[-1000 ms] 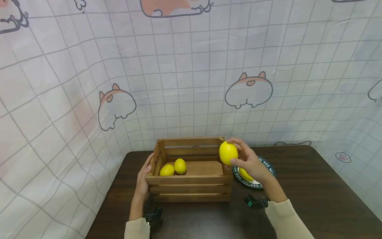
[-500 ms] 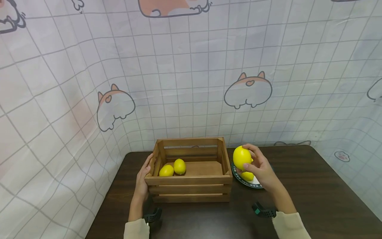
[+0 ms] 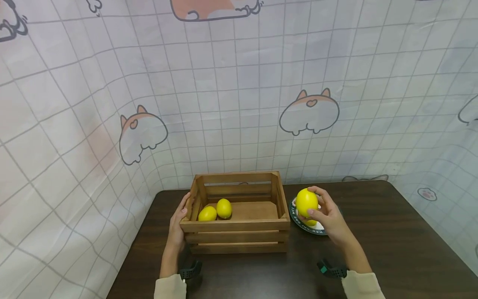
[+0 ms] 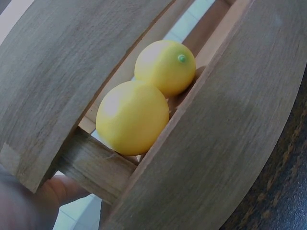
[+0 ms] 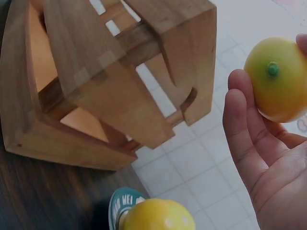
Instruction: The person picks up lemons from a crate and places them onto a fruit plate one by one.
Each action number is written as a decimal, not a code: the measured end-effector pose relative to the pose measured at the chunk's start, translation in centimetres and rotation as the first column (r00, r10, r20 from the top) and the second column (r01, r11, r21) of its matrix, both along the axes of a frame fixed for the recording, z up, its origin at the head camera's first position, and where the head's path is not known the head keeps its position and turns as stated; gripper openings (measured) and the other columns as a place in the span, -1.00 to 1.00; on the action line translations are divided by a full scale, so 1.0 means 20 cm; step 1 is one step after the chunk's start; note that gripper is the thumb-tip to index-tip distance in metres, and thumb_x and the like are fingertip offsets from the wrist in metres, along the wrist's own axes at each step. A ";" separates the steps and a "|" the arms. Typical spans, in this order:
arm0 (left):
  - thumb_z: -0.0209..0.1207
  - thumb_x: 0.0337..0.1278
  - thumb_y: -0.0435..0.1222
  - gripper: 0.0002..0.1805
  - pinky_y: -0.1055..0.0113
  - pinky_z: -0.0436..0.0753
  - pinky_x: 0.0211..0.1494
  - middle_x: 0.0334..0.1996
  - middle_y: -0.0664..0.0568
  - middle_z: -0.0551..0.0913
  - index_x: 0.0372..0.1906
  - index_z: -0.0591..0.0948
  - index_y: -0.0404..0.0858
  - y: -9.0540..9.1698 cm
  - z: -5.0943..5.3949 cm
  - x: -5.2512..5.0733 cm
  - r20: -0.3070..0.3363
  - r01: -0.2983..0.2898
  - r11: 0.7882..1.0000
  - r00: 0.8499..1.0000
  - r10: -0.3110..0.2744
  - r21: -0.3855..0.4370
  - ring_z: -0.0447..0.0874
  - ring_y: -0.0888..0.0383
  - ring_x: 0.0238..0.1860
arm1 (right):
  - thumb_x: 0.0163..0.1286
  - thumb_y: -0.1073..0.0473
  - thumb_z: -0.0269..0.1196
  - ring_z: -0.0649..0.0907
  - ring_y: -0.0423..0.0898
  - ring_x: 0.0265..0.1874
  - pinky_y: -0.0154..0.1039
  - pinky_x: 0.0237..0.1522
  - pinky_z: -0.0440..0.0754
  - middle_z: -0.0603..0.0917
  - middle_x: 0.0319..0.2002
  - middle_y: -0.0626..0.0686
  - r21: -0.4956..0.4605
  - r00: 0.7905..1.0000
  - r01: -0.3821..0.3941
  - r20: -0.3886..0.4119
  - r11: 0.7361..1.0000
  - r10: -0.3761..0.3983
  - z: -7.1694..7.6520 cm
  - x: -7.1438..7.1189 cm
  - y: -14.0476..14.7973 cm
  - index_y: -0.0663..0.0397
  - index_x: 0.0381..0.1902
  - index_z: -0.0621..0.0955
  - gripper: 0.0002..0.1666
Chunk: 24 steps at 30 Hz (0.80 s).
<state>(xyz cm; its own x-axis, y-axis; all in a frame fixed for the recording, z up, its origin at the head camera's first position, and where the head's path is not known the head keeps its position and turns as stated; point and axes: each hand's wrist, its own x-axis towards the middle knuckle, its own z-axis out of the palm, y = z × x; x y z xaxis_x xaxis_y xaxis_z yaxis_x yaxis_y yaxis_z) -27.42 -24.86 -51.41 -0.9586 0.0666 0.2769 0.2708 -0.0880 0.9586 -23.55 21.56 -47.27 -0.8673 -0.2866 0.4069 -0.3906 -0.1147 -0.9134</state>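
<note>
My right hand (image 3: 332, 220) pinches a yellow lemon (image 3: 307, 202) between fingers and thumb, held above the plate (image 3: 293, 214). On the plate lies another lemon (image 5: 160, 215), mostly covered by the hand and held fruit in the head view. A slatted wooden crate (image 3: 237, 236) stands to the left of the plate. Inside it, toward the left end, two lemons (image 3: 207, 213) touch each other. The crate's left end is gripped by my left hand (image 3: 177, 224); in the left wrist view part of that hand (image 4: 29, 206) shows at the slat ends.
All of this stands on a dark wooden table (image 3: 246, 278). A white grid-patterned cloth (image 3: 231, 124) hangs behind and at the sides. Dark straps (image 3: 190, 270) circle both wrists. The plate has a dark green lettered rim.
My right hand has carried its lemon from beside the crate's right rim rightward and down over the plate. The left hand and the crate have stayed put.
</note>
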 end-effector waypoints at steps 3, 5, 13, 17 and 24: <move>-0.26 0.58 -0.14 -0.41 -0.26 -0.02 0.59 0.65 0.00 0.06 0.62 0.19 0.01 0.00 0.00 0.00 0.002 0.002 1.000 1.000 -0.002 -0.003 -0.01 -0.11 0.62 | 0.51 0.46 0.03 0.71 -0.19 -0.08 -0.18 -0.06 0.76 0.46 0.23 0.00 0.012 0.999 0.031 0.010 0.999 -0.031 -0.02 0.00 0.02 0.19 0.49 0.15 -0.35; -0.26 0.58 -0.14 -0.41 -0.25 -0.02 0.59 0.66 0.00 0.05 0.63 0.18 0.01 0.00 0.00 0.00 0.003 0.003 1.000 1.000 -0.003 -0.004 -0.01 -0.11 0.62 | 0.51 0.45 0.03 0.70 -0.20 -0.09 -0.19 -0.06 0.76 0.46 0.23 -0.01 0.022 0.999 0.050 0.015 0.998 -0.051 -0.04 0.00 0.03 0.20 0.49 0.15 -0.34; -0.23 0.57 -0.14 -0.41 -0.26 -0.03 0.59 0.66 0.03 0.06 0.61 0.22 0.04 0.00 0.00 -0.01 0.000 -0.010 1.000 1.000 0.010 0.002 -0.02 -0.09 0.63 | 0.52 0.43 0.07 0.71 -0.23 -0.11 -0.25 -0.08 0.76 0.47 0.20 -0.04 0.024 0.994 0.099 0.037 0.995 -0.100 -0.08 -0.03 0.08 0.22 0.51 0.13 -0.32; -0.24 0.58 -0.14 -0.41 -0.27 -0.06 0.60 0.66 0.01 0.05 0.62 0.20 0.02 0.00 0.01 0.00 -0.006 -0.009 1.000 1.000 0.009 0.002 -0.05 -0.10 0.63 | 0.53 0.40 0.10 0.72 -0.23 -0.14 -0.27 -0.09 0.76 0.48 0.19 -0.07 0.036 0.988 0.138 0.065 0.990 -0.140 -0.11 -0.04 0.10 0.21 0.51 0.13 -0.31; -0.24 0.58 -0.15 -0.41 -0.28 -0.05 0.59 0.66 -0.01 0.06 0.62 0.19 -0.01 0.00 -0.01 -0.01 -0.009 0.004 1.000 1.000 -0.004 0.000 -0.03 -0.12 0.62 | 0.55 0.29 0.14 0.75 -0.17 -0.18 -0.29 -0.12 0.75 0.41 0.25 0.06 0.129 0.963 0.232 0.111 0.964 -0.247 -0.16 -0.04 0.15 0.08 0.55 0.15 -0.29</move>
<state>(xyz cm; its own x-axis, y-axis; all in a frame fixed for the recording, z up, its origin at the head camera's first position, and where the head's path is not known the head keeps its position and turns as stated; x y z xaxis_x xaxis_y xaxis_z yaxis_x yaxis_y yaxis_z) -27.57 -24.88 -51.55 -0.9559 0.0704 0.2851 0.2787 -0.0891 0.9562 -24.26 24.59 -50.44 -0.9581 -0.1023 0.2675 -0.2757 0.0759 -0.9583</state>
